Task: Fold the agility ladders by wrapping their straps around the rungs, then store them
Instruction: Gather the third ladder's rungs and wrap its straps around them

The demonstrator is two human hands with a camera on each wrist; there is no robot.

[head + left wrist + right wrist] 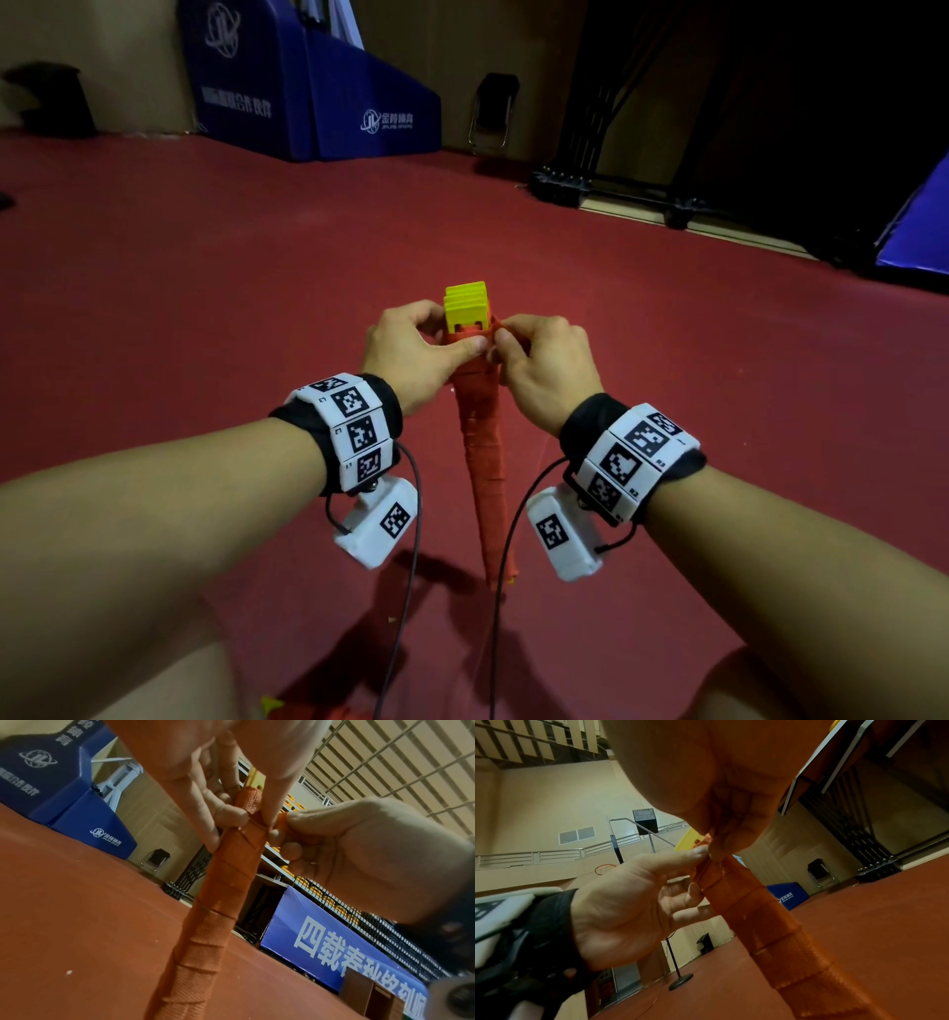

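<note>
A bundle of yellow ladder rungs [465,304] stands upright in front of me, wound along its length with orange strap [482,447] [221,882] [770,921]. My left hand [411,349] grips the bundle near its top, thumb pressed on the wrapping. My right hand [539,360] pinches the loose strap end [281,820] against the bundle's right side, just below the bare yellow tips. The bundle's lower end reaches toward the floor between my forearms.
Red sports floor [205,288] stretches all round. Blue padded mats [308,92] stand at the back wall, beside a folding chair [493,113] and a black wheeled rack [616,190]. A blue mat [914,231] lies at the right edge. Cables hang from both wrist cameras.
</note>
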